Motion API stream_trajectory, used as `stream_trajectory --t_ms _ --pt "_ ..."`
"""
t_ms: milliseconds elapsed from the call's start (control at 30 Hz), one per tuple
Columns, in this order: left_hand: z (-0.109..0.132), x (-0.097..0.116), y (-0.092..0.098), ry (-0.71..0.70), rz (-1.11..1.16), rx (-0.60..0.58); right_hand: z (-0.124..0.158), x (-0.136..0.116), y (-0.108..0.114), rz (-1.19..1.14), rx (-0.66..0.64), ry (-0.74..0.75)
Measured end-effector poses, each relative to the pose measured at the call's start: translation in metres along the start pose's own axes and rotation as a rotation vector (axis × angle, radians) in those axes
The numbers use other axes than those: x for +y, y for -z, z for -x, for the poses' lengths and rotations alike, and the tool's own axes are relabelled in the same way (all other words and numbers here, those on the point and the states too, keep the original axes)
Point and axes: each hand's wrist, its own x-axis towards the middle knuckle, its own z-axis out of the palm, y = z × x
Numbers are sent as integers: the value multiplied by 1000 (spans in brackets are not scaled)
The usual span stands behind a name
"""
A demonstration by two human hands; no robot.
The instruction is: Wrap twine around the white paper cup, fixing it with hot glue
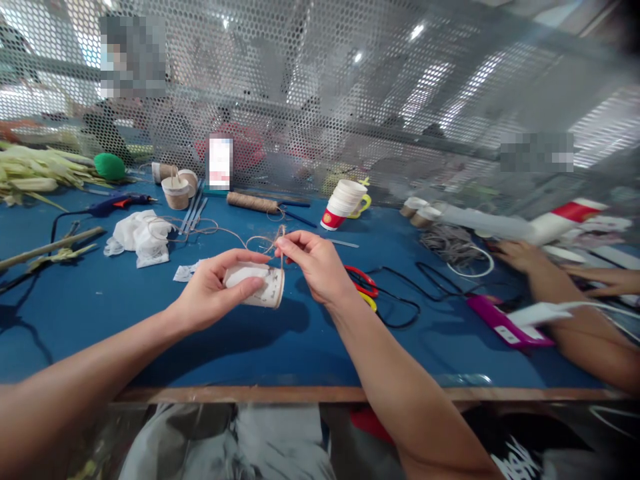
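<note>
My left hand (220, 287) is wrapped round a white paper cup (267, 285), which lies tilted on its side above the blue table. Brown twine runs round the cup's edge at its right end. Just above that end, my right hand (313, 263) pinches the twine (281, 241) between thumb and fingertips. The rest of the strand loops loosely leftward over the table. Behind my hands lies a spool of brown twine (253, 202). Scissors with red and yellow handles (364, 283) rest beside my right wrist, partly hidden by it.
White lace cloth (137, 237), a blue glue gun (120, 202) and twine-wrapped cups (176, 193) are at left. Stacked paper cups (343, 203) stand behind. Rightward are black cables, a purple power strip (507, 323) and another person's arms (555, 300). A perforated metal screen (310, 87) bounds the back.
</note>
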Motion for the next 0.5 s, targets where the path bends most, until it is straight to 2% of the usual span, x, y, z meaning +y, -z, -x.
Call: stream_trajectory --t_ms 167,500 --pt "2 0 1 -57 -45 9 0 1 -1 15 -24 17" --pt "6 1 1 -288 -255 24 3 0 -1 4 -32 27"
